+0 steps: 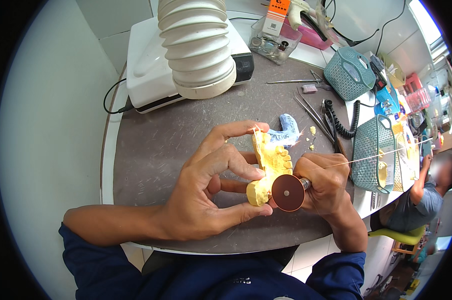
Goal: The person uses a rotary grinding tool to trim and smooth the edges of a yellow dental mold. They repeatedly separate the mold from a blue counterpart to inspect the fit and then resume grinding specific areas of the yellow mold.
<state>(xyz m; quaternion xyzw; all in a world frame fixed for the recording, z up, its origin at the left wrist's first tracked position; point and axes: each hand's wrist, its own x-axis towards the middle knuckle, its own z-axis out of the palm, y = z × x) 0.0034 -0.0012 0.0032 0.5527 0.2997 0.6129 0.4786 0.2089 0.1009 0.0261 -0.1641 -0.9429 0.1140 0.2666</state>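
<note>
My left hand (198, 197) grips a yellow plaster dental model (268, 157), a curved arch with a row of teeth. Fingers brace its upper and left sides, while the thumb presses near its rounded lower end. Closed around a rotary handpiece (306, 183) is my right hand (325, 182). A round dark brown disc (288, 194) on the handpiece overlaps the model's lower right edge; whether they touch, I cannot tell. On the table just beyond the model lies a blue curved piece (288, 129) with handwriting on it. Small yellow crumbs (312, 130) lie beside it.
A white machine (148, 60) with a ribbed hose (198, 55) stands at the far left. Tweezers (313, 115), a brush (310, 88) and a coiled cord (353, 122) lie to the right, near teal baskets (349, 75). Another person (418, 195) sits at far right.
</note>
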